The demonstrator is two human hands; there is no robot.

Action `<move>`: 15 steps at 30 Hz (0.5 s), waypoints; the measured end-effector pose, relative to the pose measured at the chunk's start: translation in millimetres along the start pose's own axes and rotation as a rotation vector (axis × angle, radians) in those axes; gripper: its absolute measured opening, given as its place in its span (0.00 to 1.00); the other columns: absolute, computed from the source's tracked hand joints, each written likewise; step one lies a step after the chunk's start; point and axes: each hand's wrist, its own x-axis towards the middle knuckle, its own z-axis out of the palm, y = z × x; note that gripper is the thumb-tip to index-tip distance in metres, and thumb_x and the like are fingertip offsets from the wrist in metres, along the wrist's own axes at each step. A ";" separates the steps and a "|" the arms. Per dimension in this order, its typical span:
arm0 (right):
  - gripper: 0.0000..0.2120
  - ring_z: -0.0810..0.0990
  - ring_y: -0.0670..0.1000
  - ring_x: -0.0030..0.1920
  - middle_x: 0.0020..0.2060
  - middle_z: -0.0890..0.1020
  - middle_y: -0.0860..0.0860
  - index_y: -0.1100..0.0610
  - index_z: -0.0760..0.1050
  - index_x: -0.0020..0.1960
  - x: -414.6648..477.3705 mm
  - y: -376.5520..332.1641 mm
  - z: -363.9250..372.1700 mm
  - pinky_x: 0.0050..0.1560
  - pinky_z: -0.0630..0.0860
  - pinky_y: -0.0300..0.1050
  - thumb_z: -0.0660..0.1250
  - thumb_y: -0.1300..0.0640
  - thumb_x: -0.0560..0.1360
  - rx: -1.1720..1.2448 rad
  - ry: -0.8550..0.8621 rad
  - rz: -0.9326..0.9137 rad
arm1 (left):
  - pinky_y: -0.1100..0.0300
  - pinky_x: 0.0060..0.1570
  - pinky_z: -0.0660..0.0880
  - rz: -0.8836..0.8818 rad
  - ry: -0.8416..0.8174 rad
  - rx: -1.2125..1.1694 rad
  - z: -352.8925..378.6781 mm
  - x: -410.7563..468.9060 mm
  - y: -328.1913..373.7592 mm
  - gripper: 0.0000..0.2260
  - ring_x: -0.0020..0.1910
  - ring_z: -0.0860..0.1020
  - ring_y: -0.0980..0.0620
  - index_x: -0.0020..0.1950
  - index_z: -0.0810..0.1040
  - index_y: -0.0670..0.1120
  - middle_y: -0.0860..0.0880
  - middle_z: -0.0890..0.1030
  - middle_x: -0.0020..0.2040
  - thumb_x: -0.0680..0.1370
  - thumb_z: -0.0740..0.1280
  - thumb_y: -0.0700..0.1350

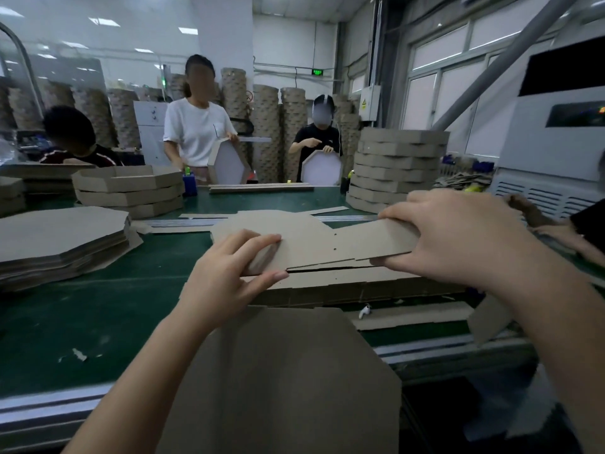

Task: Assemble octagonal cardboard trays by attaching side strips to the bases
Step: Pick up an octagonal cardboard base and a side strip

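Pinches grey-brown cardboard side strip [327,247] in left hand [226,273], clasps it in right hand [458,237]. Attaches nothing yet (brown octagonal cardboard base [294,371] bare at near edge of green tabletop [98,309]).

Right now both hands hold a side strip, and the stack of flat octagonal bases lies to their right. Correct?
No: the head view shows the stack of flat bases to their left; left hand and right hand do hold the side strip.

One left hand [226,273], one right hand [458,237], one held side strip [327,247], one near base [278,388], three workers [196,126] [322,139] [75,145] opposite.
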 end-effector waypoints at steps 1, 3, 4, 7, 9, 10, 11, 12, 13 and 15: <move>0.37 0.77 0.45 0.51 0.49 0.77 0.38 0.36 0.71 0.64 -5.3 1.3 -7.3 0.37 0.68 0.42 0.44 0.24 0.61 -0.024 -0.001 0.007 | 0.50 0.47 0.77 0.010 0.004 0.005 0.3 1.4 5.3 0.29 0.53 0.76 0.49 0.65 0.77 0.47 0.48 0.77 0.56 0.74 0.58 0.66; 0.37 0.77 0.45 0.52 0.49 0.77 0.37 0.35 0.70 0.64 -17.1 4.6 -18.0 0.38 0.70 0.42 0.45 0.23 0.61 -0.050 -0.017 0.031 | 0.50 0.48 0.77 0.058 -0.004 0.027 2.9 4.2 16.5 0.30 0.52 0.77 0.47 0.65 0.77 0.44 0.46 0.78 0.55 0.75 0.56 0.65; 0.37 0.77 0.45 0.51 0.49 0.77 0.37 0.34 0.70 0.63 -20.9 6.3 -20.7 0.39 0.72 0.42 0.45 0.22 0.61 -0.044 -0.037 0.043 | 0.51 0.49 0.77 0.082 -0.017 0.039 4.3 5.1 20.0 0.31 0.52 0.76 0.47 0.65 0.77 0.44 0.45 0.78 0.55 0.76 0.54 0.65; 0.38 0.76 0.44 0.49 0.48 0.77 0.37 0.34 0.70 0.62 -35.5 15.1 -18.3 0.38 0.75 0.42 0.45 0.21 0.59 0.000 -0.122 0.074 | 0.52 0.52 0.75 0.155 -0.073 0.025 10.8 4.1 28.1 0.31 0.54 0.74 0.48 0.65 0.76 0.43 0.44 0.78 0.56 0.78 0.51 0.65; 0.39 0.76 0.43 0.50 0.50 0.77 0.36 0.34 0.69 0.63 -44.7 22.2 -4.0 0.41 0.76 0.43 0.48 0.19 0.57 0.077 -0.204 0.107 | 0.49 0.52 0.76 0.174 -0.080 0.030 16.0 0.9 30.1 0.29 0.53 0.76 0.45 0.65 0.77 0.43 0.44 0.79 0.55 0.79 0.53 0.63; 0.39 0.76 0.42 0.50 0.51 0.77 0.35 0.35 0.69 0.63 -49.0 25.2 6.4 0.43 0.77 0.44 0.51 0.19 0.57 0.147 -0.256 0.122 | 0.49 0.50 0.76 0.170 -0.071 0.038 18.3 -0.8 31.3 0.28 0.53 0.77 0.44 0.64 0.77 0.43 0.44 0.79 0.55 0.79 0.54 0.62; 0.39 0.75 0.40 0.50 0.51 0.76 0.33 0.34 0.68 0.64 -52.8 26.8 18.2 0.45 0.78 0.43 0.54 0.19 0.57 0.245 -0.311 0.135 | 0.49 0.50 0.76 0.157 -0.062 0.040 20.3 -2.6 32.6 0.27 0.52 0.77 0.44 0.64 0.77 0.43 0.45 0.79 0.54 0.79 0.55 0.62; 0.38 0.75 0.39 0.50 0.50 0.75 0.32 0.33 0.68 0.64 -55.6 26.5 30.3 0.46 0.77 0.40 0.57 0.20 0.57 0.379 -0.357 0.147 | 0.48 0.49 0.76 0.142 -0.055 0.038 22.1 -4.1 33.9 0.26 0.52 0.77 0.45 0.64 0.78 0.43 0.45 0.79 0.54 0.78 0.56 0.61; 0.36 0.75 0.37 0.51 0.50 0.73 0.29 0.30 0.67 0.63 -57.6 23.6 41.9 0.47 0.76 0.36 0.61 0.21 0.57 0.542 -0.381 0.158 | 0.48 0.49 0.76 0.130 -0.050 0.036 23.5 -5.5 35.0 0.26 0.51 0.77 0.45 0.63 0.78 0.43 0.45 0.79 0.54 0.78 0.57 0.60; 0.30 0.73 0.32 0.56 0.53 0.71 0.26 0.24 0.64 0.58 -59.9 12.8 63.0 0.47 0.73 0.30 0.66 0.26 0.56 0.845 -0.385 0.173 | 0.48 0.49 0.76 0.105 -0.053 0.035 25.9 -7.9 36.9 0.25 0.52 0.77 0.46 0.63 0.78 0.44 0.46 0.79 0.54 0.78 0.57 0.60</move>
